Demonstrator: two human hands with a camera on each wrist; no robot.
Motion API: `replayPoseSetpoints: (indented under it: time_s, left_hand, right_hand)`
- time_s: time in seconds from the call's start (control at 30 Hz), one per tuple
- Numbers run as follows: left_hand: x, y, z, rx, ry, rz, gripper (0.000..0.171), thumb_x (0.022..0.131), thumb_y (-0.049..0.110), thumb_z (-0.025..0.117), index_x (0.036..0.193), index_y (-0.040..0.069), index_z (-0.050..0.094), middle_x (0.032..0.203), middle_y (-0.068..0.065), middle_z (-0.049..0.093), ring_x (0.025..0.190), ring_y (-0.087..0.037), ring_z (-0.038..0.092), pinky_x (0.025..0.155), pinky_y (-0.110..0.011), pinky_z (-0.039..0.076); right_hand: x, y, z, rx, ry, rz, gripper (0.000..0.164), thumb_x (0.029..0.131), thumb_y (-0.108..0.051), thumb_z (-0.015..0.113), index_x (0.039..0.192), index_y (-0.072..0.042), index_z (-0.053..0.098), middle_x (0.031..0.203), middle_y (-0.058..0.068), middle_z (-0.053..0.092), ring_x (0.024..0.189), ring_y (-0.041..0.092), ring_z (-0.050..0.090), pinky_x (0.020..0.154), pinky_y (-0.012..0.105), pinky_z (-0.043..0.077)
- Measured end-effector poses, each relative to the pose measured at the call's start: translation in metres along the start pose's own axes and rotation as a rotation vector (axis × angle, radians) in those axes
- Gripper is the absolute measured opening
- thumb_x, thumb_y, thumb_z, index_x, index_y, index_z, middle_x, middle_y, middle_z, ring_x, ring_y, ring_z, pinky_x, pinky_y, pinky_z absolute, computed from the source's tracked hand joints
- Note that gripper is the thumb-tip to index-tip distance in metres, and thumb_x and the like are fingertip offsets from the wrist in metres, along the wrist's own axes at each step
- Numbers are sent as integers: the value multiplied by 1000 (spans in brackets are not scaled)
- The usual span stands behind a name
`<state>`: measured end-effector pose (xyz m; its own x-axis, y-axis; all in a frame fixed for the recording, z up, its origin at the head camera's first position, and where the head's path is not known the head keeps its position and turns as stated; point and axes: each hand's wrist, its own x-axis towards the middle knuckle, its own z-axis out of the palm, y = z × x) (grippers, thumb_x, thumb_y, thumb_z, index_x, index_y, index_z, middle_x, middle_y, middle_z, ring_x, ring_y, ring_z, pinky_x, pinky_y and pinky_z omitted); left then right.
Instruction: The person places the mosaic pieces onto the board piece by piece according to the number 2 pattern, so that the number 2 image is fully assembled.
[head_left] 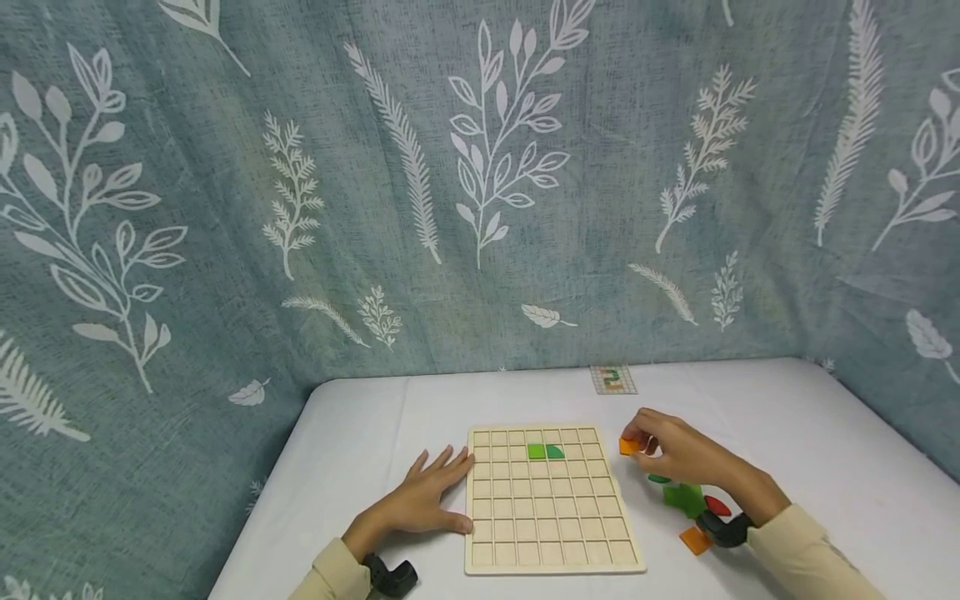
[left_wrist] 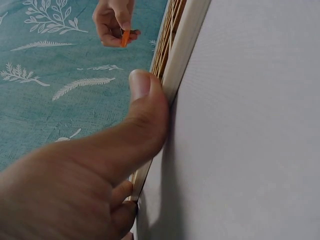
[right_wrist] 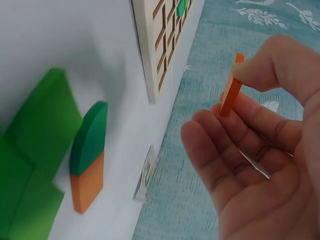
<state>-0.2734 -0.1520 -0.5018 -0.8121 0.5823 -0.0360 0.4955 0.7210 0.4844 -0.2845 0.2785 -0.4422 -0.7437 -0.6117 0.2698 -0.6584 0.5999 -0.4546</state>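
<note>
A pale wooden grid board point(head_left: 555, 508) lies on the white table. In its second row sit a light green square tile point(head_left: 536, 451) and a dark green quarter-round tile point(head_left: 555, 452). My left hand point(head_left: 427, 498) rests along the board's left edge, fingers spread and thumb against the rim point(left_wrist: 182, 55). Just off the board's upper right, my right hand point(head_left: 678, 448) pinches an orange square tile point(right_wrist: 232, 87) between thumb and fingers, held above the table. Below that hand lie several loose tiles, among them green ones point(head_left: 684, 498), a red one point(head_left: 717, 506) and an orange one point(head_left: 696, 540).
A small printed pattern card point(head_left: 613, 380) lies at the table's back edge, beyond the board. Behind the table hangs a blue-green curtain point(head_left: 480, 317) with white leaf prints. Black camera straps point(head_left: 723, 529) circle both wrists.
</note>
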Motion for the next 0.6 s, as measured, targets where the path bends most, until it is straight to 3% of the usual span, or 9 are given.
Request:
replayPoseSetpoints:
  time_s: [0.6]
  left_hand:
    - [-1,0,0,9,-1,-4,109,75,68,72,159,12,28,166,-8,22,156,-36,14,123,-64,-1]
  right_hand:
    - [37,-15,17,55,-52,-14,19,91,-6,69,108,-11,62,102,-1,62,86,3,58,72,23,58]
